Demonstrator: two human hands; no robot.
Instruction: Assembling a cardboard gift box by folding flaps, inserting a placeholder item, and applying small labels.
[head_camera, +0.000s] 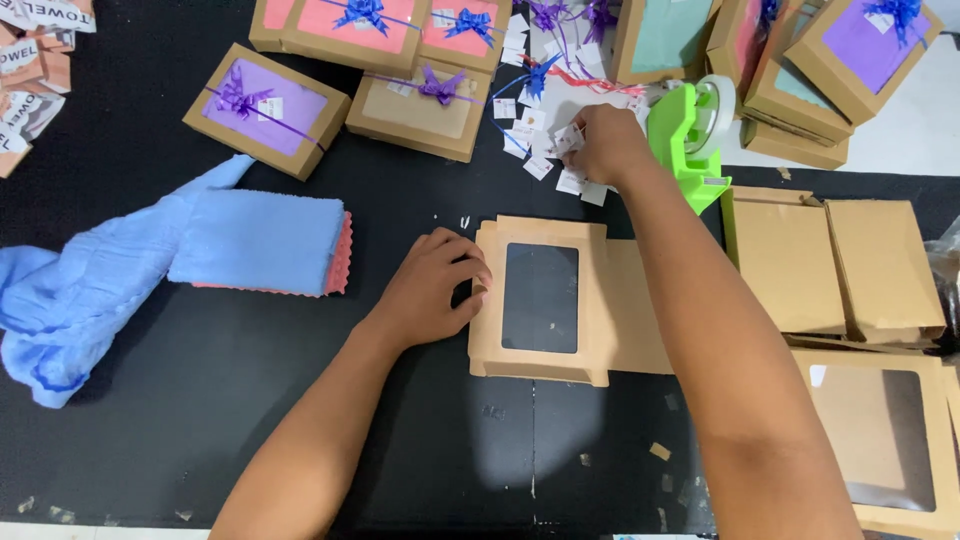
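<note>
Both of my forearms come into view from the bottom edge, over the black table (250, 420), and they are the closest things to me. Between them, in the middle, lies a flat brown cardboard box with a dark window (540, 300); its long axis runs away from me, and a plain brown flap continues from it toward the right. My left hand (435, 290) is clearly the nearer one to this box: it lies just at the left side, with the fingers bent and the fingertips (478, 280) touching the left edge, pressing it down more than gripping it, so the hand is half closed on the rim and carries nothing. My right hand (605, 145) is stretched further, beyond the far edge of the box, into a heap of small white paper tags (545, 150). Its fingers are pinched together around some of these tags, though I cannot tell how many are between them. Just to the right of this hand stands a green tape dispenser (690, 140) with a roll of clear tape. From the right hand, the box lies toward me and a little to the left. On the left side of the table there are folded blue towels (255, 240) on a pink one, and at the far edge several finished boxes with purple and blue ribbon bows (265, 110). More flat brown boxes (835, 265) are piled at my right.
</note>
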